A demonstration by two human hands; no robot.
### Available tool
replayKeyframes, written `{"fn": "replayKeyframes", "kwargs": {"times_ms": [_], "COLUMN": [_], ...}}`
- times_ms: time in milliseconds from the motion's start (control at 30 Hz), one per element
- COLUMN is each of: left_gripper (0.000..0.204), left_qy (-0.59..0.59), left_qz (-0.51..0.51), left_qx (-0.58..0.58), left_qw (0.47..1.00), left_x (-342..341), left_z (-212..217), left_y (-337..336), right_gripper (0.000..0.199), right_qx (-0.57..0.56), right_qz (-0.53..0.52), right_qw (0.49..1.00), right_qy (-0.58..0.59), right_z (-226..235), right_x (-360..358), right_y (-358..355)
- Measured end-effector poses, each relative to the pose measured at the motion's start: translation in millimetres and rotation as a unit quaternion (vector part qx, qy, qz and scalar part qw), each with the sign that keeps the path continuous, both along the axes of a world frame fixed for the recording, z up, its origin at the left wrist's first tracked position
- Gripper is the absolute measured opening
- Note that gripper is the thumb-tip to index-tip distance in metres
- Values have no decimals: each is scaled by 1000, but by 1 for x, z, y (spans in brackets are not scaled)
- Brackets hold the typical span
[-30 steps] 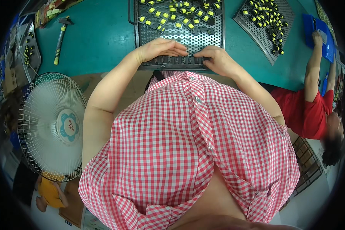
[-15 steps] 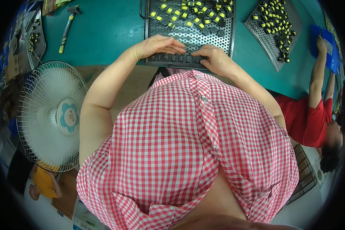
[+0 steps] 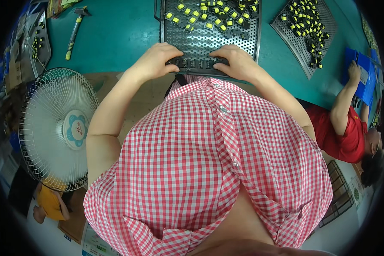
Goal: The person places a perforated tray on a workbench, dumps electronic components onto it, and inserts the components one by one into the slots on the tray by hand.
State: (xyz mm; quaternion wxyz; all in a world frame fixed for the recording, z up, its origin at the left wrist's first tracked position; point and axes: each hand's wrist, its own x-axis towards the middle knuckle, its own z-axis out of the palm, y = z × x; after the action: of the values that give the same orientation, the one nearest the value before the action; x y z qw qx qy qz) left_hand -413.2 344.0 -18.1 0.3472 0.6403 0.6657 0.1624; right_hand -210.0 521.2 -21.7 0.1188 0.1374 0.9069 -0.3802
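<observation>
Along the near edge of a perforated metal tray [image 3: 194,40] lies a row of small black parts [image 3: 195,63], side by side. My left hand [image 3: 156,60] is curled at the left end of this row, fingers on its far side and thumb on its near side. At the right end, my right hand [image 3: 237,63] spans the row the same way, with forefinger and thumb bent round it. How firmly either hand presses is hard to see. Farther back on the tray, many small black parts with yellow bands [image 3: 209,25] lie loose.
A second perforated tray [image 3: 301,53] with a heap of yellow-banded parts stands to the right. A hammer [image 3: 75,36] lies left on the green table [image 3: 111,47]. A fan [image 3: 57,128] stands at my left. A person in red [image 3: 335,132] handles a blue bin [image 3: 362,77] at right.
My left hand has drawn left from above the row and curled at its end. My right hand has barely shifted. More of the row shows. The person in red has moved their arm.
</observation>
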Motion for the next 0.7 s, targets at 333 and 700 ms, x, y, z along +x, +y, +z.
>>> {"fn": "replayKeyframes", "kwargs": {"times_ms": [333,700], "left_gripper": [55,58], "left_qy": [56,151], "left_qz": [79,97], "left_qx": [36,132], "left_qw": [995,975], "left_x": [18,23], "left_z": [-9,-7], "left_y": [-23,-31], "right_gripper": [26,25], "right_qx": [7,-5], "right_qz": [9,-5], "right_qw": [1000,999], "right_qy": [-25,-40], "right_z": [-9,-2], "right_x": [3,2], "right_y": [-3,-3]}}
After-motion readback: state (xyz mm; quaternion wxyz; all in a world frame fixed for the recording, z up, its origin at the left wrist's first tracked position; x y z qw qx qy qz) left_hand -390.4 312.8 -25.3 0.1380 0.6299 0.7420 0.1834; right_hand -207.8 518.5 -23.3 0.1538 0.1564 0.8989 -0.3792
